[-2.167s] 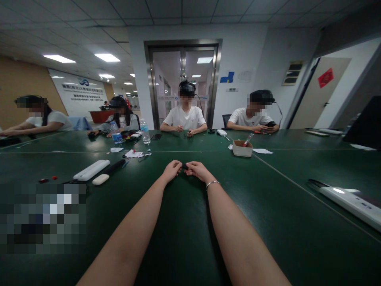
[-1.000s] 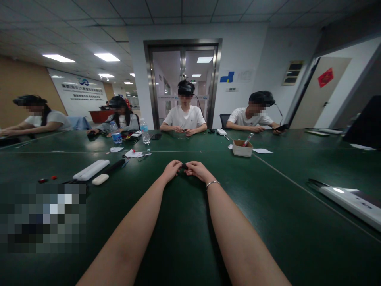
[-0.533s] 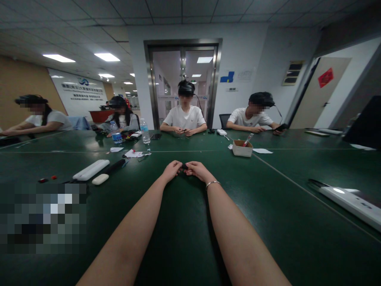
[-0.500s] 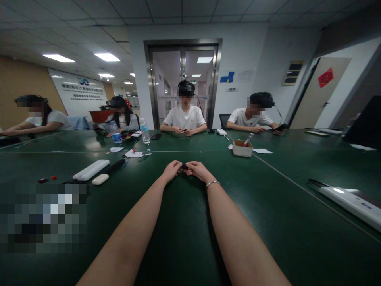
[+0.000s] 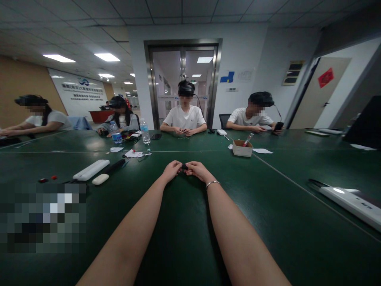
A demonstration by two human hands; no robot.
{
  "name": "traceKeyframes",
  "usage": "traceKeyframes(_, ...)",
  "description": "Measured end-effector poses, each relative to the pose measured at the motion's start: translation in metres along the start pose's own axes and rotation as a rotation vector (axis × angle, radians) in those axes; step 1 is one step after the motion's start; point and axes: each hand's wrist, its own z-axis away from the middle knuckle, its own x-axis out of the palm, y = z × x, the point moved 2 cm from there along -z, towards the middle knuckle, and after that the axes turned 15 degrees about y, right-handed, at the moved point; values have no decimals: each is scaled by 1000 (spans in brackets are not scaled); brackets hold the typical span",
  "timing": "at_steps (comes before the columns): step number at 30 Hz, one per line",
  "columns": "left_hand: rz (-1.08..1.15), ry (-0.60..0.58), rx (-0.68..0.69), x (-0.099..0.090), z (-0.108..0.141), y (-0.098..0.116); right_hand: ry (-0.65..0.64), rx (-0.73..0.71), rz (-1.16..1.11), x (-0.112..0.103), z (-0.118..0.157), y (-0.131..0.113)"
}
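Note:
Both arms reach forward over the green table [image 5: 184, 222]. A small black object [image 5: 184, 166] is pinched between my two hands, too small to identify. My left hand [image 5: 172, 171] has its fingertips closed on the object's left side. From the right, my right hand [image 5: 199, 171] grips it between thumb and fingers, with a bracelet on that wrist. To the left lie a white case [image 5: 91, 170], a cream-coloured oval item [image 5: 100, 179] and a dark pen-like item [image 5: 116, 167].
Beyond my hands are white papers [image 5: 133, 153], two water bottles [image 5: 145, 132] and an open small box [image 5: 242, 148]. A white device [image 5: 351, 202] lies at the right. Several people wearing headgear sit across the table.
My hands have barely moved and still hold the black object. Across the table at the right, a person's dark handheld item has tilted more upright.

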Motion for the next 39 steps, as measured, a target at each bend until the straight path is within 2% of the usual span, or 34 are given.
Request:
traceKeyframes(18, 30, 41, 1, 0, 0, 1, 7, 1, 1, 0, -2, 1)
traceKeyframes(27, 13, 25, -14, 0, 2, 5, 1, 0, -1, 0, -1, 1)
traceKeyframes(39, 28, 28, 47, -1, 0, -1, 17, -2, 17, 1, 1, 0)
